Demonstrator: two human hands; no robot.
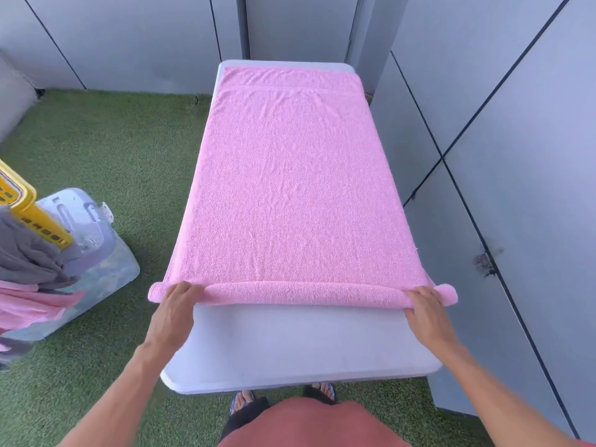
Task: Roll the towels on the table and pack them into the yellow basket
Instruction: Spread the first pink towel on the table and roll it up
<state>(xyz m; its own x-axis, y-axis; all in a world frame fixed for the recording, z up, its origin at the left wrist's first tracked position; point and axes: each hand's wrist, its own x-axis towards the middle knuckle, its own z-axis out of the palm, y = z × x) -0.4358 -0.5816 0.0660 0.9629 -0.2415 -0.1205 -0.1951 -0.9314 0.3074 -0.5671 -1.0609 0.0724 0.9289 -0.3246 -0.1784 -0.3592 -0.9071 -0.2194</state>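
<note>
Reddish fabric of the person's shirt (309, 424) fills the bottom edge, with sandalled feet (245, 400) on green turf (96, 150) just beyond it.

Far left, the yellow basket (22, 201) shows only as a rim and slotted side, tilted, with grey cloth (29, 253) and pink cloth (32, 304) bunched by it — whether they lie in it or against it cannot be told. A clear plastic bin (96, 253) sits just beside the basket on the turf.

Next comes the left hand (175, 306), palm down, fingers curled over the left end of the rolled edge and holding it. A pink towel (290, 188) is spread flat along the white table (290, 346), reaching to the far end; its near edge is wound into a thin roll (303, 293) lying across the table's width, its tips overhanging both sides. Bare tabletop lies between the roll and the person.

At the right, the right hand (427, 309) grips the roll's other end — fingers bent over the top, thumb beneath.

Grey panelled walls (516, 156) close in the right side and the back.
</note>
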